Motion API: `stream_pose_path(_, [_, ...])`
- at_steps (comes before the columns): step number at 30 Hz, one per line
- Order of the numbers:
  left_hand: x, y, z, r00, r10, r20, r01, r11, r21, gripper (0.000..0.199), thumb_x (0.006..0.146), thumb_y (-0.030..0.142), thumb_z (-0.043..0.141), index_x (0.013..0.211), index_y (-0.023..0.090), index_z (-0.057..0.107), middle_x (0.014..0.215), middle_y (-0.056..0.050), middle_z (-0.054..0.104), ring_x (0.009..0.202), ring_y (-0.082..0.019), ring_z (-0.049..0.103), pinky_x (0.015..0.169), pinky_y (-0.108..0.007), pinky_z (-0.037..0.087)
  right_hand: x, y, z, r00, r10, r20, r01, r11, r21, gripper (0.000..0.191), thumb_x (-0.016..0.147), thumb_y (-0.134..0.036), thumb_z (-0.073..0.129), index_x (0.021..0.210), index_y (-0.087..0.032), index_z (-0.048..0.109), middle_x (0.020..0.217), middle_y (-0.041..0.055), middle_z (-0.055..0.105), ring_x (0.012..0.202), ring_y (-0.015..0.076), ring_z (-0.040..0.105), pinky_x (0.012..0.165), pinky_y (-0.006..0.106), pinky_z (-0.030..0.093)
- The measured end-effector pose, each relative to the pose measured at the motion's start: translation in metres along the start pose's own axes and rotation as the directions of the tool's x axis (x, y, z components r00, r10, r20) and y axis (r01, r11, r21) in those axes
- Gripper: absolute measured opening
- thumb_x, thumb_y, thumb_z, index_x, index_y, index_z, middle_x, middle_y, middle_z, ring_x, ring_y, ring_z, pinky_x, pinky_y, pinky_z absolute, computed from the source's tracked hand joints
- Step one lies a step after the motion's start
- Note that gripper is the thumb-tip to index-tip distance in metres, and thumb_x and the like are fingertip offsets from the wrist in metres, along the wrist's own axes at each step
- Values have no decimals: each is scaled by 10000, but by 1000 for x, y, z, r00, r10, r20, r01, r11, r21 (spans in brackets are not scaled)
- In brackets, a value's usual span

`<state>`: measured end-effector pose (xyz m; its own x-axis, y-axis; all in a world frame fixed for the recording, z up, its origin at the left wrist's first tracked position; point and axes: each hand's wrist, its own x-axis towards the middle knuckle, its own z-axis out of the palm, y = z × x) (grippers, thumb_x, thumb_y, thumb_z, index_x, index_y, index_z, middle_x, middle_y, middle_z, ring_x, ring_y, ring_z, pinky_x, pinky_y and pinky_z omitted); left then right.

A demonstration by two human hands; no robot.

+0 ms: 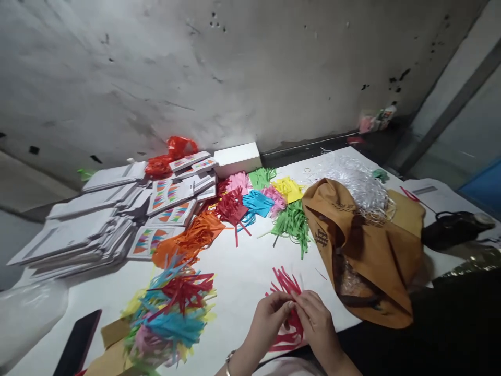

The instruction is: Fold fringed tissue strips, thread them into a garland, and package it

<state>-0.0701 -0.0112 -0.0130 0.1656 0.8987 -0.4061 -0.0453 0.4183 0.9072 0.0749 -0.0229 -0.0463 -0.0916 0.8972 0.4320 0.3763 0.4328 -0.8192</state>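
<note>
Near the front edge of the white table (230, 292), both my hands are pinched round the middle of a red paper tassel (287, 279). Its cut strips fan out above and below the fingers. My left hand (272, 316), with a bracelet on the wrist, closes on it from the left. From the right, my right hand (315, 318) grips it with fingertips meeting the left ones. The fingers hide the tassel's centre. To the left is a heap of mixed tassels (172, 318) in blue, red, yellow and pink, partly on brown cardboard (115, 331).
Fringed paper bundles (289, 224) in several colours lie mid-table, with orange fringe (191, 237) beside them. Stacked white packets (74, 230), printed cards (172, 196) and a white box (237, 158) stand behind. A brown bag (360, 250) and clear strands (352, 180) lie right; a phone (78, 342) lies left.
</note>
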Motion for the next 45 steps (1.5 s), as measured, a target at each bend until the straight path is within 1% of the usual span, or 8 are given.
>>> stream_pose_path(4, [9,6,18,997,58,45,-66,979,194,372,740,486,725,854,132,698,707,-50,667,578,-141,548,530,-244,459,-5,9,-19,997,-50,-53,42,989,-143,385,967,-171,449,1323,-261,567,974,83,714,900,225,670,789,388,601])
stream_pose_path(8, [22,4,36,994,38,104,-64,965,254,314,783,458,690,754,146,662,654,-21,606,569,-131,512,530,-235,429,-12,16,-39,998,56,-41,-61,992,-114,343,960,-165,459,1257,-251,608,991,80,711,906,216,664,791,363,596])
stream_pose_path(17, [40,7,80,962,237,135,-273,859,433,317,830,424,652,656,171,572,731,-21,545,666,-150,502,580,-242,389,-22,37,-65,953,303,-24,-302,953,39,286,934,-164,413,1070,-230,656,974,70,705,921,210,679,819,327,570])
stream_pose_path(23, [56,0,107,991,15,134,-60,940,335,364,779,506,683,708,156,611,646,-12,584,572,-128,467,540,-242,367,-25,45,-91,905,426,-3,-420,894,158,286,1000,-322,389,998,-221,657,908,61,710,860,195,693,768,283,572])
stream_pose_path(28, [63,5,119,971,-143,193,122,985,120,429,676,533,772,700,129,630,597,14,542,528,-95,423,510,-225,338,-24,52,-109,909,417,-1,-412,898,157,341,1015,-339,359,916,-203,656,859,57,693,821,184,676,757,265,561])
stream_pose_path(32, [64,13,123,949,-196,246,180,980,86,440,684,536,774,711,123,625,569,34,501,517,-85,408,506,-220,329,-23,60,-116,934,358,4,-356,930,93,294,1000,-287,390,893,-218,655,840,42,685,787,180,662,700,263,551])
stream_pose_path(38, [66,12,123,927,-269,262,260,963,72,438,704,538,762,721,140,580,523,52,489,456,-69,390,454,-207,275,-21,74,-118,974,206,-97,-214,973,-90,213,950,-233,448,946,-230,661,879,61,706,857,251,648,940,520,441])
stream_pose_path(45, [65,9,118,883,-327,336,374,924,-82,397,607,329,878,816,118,615,626,32,555,488,-47,438,485,-182,308,-13,74,-126,998,15,-61,-31,962,-271,250,955,-163,475,1138,-261,614,991,39,710,921,210,660,949,472,450])
